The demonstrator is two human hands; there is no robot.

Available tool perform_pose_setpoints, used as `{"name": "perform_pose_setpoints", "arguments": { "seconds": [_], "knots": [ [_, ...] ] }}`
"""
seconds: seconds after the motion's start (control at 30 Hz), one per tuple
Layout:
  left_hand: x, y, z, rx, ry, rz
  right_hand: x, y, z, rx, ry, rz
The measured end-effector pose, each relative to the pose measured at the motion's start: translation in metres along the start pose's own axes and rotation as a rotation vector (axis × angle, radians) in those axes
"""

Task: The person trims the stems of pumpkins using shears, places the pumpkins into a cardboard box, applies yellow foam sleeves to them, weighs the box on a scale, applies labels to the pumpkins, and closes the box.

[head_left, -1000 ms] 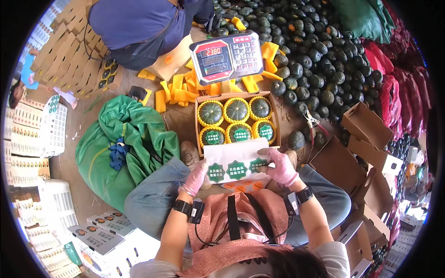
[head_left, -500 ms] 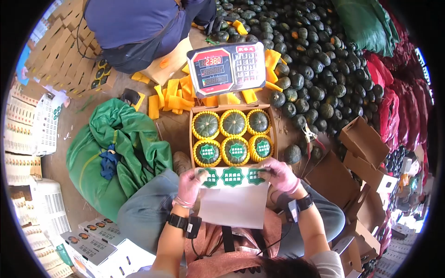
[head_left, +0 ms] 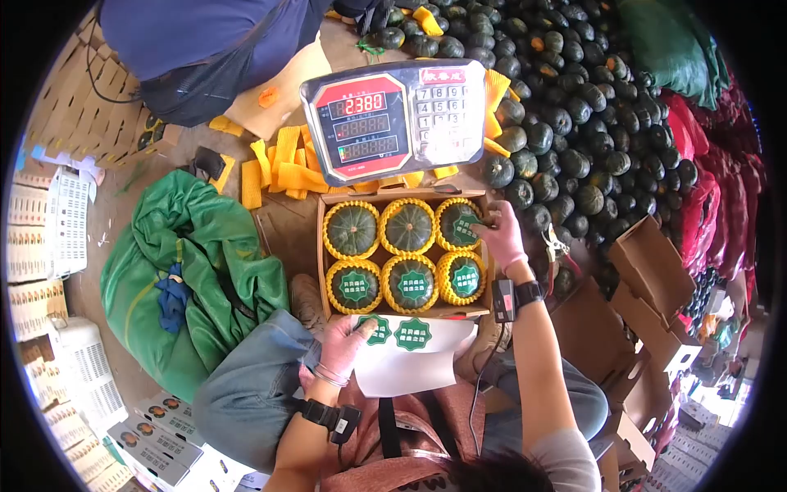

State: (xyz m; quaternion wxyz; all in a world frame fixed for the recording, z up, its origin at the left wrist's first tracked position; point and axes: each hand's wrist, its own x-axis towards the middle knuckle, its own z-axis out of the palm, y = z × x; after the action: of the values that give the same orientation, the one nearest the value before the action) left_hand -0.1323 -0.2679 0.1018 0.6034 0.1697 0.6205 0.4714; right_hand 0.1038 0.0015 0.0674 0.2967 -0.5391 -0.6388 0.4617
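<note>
My left hand [head_left: 338,348], in a pink glove, pinches the top left corner of a white sticker sheet [head_left: 406,371]. Two green labels remain along that sheet's upper edge. Over the box, my gloved right hand [head_left: 503,238] has its fingertips at the edge of a green sticker [head_left: 466,230], which lies against the upper right pumpkin [head_left: 450,213]. Several small dark green pumpkins in yellow foam nets sit in two rows in the open cardboard box [head_left: 323,261]. The front row, including the middle front pumpkin [head_left: 411,284], bears green labels; the two other back pumpkins show none.
A digital scale [head_left: 393,123] reading 2.380 stands behind the box. Yellow foam nets [head_left: 283,168] lie beside it. A green sack [head_left: 197,271] is at left, loose pumpkins [head_left: 574,156] and cardboard boxes [head_left: 648,266] at right. Another person [head_left: 197,49] sits at upper left.
My right hand has left the sheet and moved up to the upper right pumpkin with a sticker. The sheet's right label is gone; my left hand still holds the sheet.
</note>
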Motion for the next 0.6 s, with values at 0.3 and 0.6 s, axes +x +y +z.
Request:
{"name": "perform_pose_setpoints", "arguments": {
  "seconds": [0.3,0.6],
  "knots": [
    [0.010,-0.004,-0.001,-0.036,-0.057,-0.006,0.018,-0.003,0.030,-0.664,0.150,-0.142],
    [0.003,-0.009,-0.008,0.027,0.004,0.122,-0.015,-0.010,0.031,0.181,-0.146,-0.162]
  ]
}}
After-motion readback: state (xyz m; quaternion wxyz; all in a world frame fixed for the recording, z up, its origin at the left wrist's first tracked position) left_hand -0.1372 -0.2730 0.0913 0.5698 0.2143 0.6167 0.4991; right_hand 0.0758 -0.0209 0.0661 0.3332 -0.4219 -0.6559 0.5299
